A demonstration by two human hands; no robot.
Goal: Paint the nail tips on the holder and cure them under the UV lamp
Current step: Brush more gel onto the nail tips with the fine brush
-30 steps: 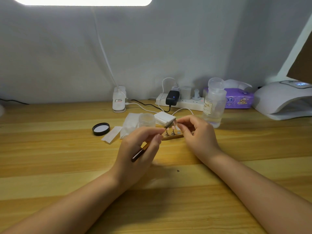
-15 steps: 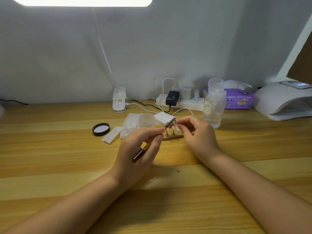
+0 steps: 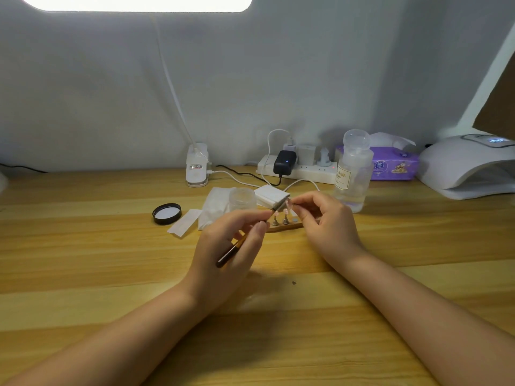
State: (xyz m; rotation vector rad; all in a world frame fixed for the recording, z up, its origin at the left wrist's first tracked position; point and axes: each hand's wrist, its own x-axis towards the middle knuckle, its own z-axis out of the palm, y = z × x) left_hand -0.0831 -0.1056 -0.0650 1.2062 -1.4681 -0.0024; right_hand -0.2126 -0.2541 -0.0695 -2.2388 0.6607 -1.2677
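I judge I'm mid-painting: my left hand (image 3: 223, 257) fingers pinch the brush (image 3: 245, 236), bristles at a nail tip (image 3: 288, 203) that my right hand (image 3: 328, 227) fingers pinch, just above the holder (image 3: 284, 226) on the counter. Next calls for steady strokes.

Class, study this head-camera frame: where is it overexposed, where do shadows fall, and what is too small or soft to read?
Head view: the light panel at top is blown out white; soft shadows lie on the table under both hands; the nail tips and brush tip are too small and soft to judge; straight edges bow near the borders.
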